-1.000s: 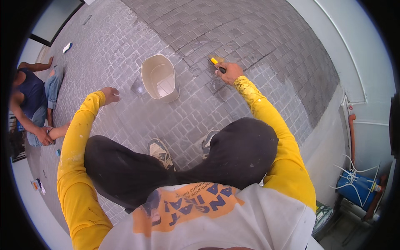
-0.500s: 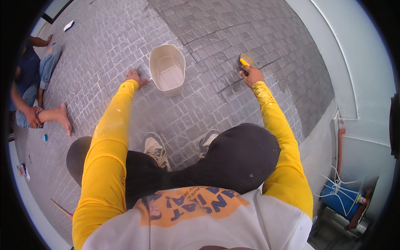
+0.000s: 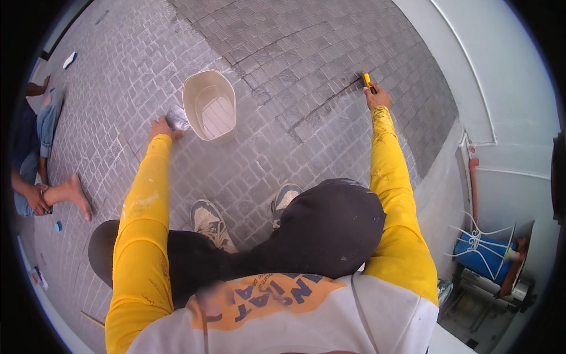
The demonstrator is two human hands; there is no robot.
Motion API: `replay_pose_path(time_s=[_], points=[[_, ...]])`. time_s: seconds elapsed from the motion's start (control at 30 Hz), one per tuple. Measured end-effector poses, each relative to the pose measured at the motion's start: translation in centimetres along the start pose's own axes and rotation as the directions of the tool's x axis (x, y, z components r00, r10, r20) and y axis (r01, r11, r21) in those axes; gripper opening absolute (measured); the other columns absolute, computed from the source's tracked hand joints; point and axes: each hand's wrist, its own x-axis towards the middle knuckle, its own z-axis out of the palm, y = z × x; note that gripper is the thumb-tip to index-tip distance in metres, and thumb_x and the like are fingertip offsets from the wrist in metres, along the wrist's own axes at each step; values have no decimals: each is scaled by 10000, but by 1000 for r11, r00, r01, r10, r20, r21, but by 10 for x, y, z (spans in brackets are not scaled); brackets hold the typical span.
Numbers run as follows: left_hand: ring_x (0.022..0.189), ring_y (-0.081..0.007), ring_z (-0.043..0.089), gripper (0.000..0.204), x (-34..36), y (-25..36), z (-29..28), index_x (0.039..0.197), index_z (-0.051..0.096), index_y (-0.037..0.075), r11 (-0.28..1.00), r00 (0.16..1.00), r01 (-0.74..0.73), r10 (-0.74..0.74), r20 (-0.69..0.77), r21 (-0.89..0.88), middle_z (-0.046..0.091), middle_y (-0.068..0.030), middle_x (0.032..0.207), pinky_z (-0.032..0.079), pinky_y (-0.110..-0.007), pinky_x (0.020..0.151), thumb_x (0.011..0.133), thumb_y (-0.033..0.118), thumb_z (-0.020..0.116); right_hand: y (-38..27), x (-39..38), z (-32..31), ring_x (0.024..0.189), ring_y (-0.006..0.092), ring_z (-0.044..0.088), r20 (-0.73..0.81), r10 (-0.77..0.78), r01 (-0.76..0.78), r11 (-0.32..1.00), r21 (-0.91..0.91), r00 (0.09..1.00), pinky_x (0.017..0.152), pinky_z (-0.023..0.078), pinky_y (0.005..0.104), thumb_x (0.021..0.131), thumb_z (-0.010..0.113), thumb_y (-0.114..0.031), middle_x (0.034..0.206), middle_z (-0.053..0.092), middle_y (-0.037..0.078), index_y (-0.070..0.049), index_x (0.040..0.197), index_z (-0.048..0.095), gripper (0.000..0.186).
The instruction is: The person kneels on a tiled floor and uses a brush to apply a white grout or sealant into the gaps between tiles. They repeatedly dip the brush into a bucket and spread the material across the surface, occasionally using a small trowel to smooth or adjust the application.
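Observation:
My right hand (image 3: 378, 97) is stretched out ahead on the right, closed round a brush with a yellow and black handle (image 3: 368, 82). The brush's tip is against the stone-patterned paving, at the border between darker and lighter pavers. Ahead on the left, my left hand (image 3: 160, 128) has its fingers round a silvery, can-like container (image 3: 177, 118) low at the ground; its inside is hard to make out. Just right of that container stands a cream plastic bin (image 3: 232, 112), open at the top, with pale liquid or a pale bottom inside.
At the left, another person with a bare foot (image 3: 75, 197) sits on the ground. A white brush-like item (image 3: 70, 59) lies farther off, and a small blue cap (image 3: 58, 226) nearby. A white wall (image 3: 501, 71) runs along the right, with a blue container (image 3: 480, 259) behind white curled metalwork.
My right hand has moved the brush slightly farther away and to the right. The view has shifted, so the bin and my left hand appear farther left; both still sit side by side.

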Motion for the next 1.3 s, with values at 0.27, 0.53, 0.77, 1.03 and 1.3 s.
replay_pose_path(time_s=[0.27,0.53,0.77,1.03,1.3], points=[[941,-247,666,381,58,-56,-22,1049,664,37,605,938,329,-296,179,-725,668,-118,1023,557,-420,809,886,377,722,-36,-232,27,1049,331,648,572,-504,649,758,-66,647,828,541,451,813,745,-289,1215,599,121,-249,1309,600,517],[771,-78,574,216,-34,122,-174,983,661,112,-110,865,-244,425,-268,-963,636,47,905,459,-236,664,914,307,724,-131,-190,-51,1260,238,522,402,-492,-286,296,911,772,1007,477,415,889,720,-296,1436,472,187,19,1457,409,720],[822,-100,561,344,-148,238,-29,969,707,91,240,685,-96,720,111,-966,646,18,903,451,-251,719,900,428,720,-178,-154,-69,984,260,667,482,-414,-359,343,868,772,857,539,366,936,651,-250,1137,680,132,13,1270,603,427],[1523,-387,-33,1215,-166,186,91,1592,98,208,818,753,-575,533,386,-7,-26,-168,1657,52,-539,1208,684,539,833,-130,-116,85,954,299,643,354,-641,715,686,-132,681,823,545,405,824,583,-93,1219,676,50,-167,1277,631,461],[1516,-384,-132,1334,-148,171,99,1597,-20,228,753,655,-657,597,463,-42,-107,-138,1660,-31,-561,1199,643,512,868,-131,-104,124,971,301,647,360,-690,768,623,-148,628,835,544,412,820,606,-113,1146,702,78,-165,1239,656,425]])
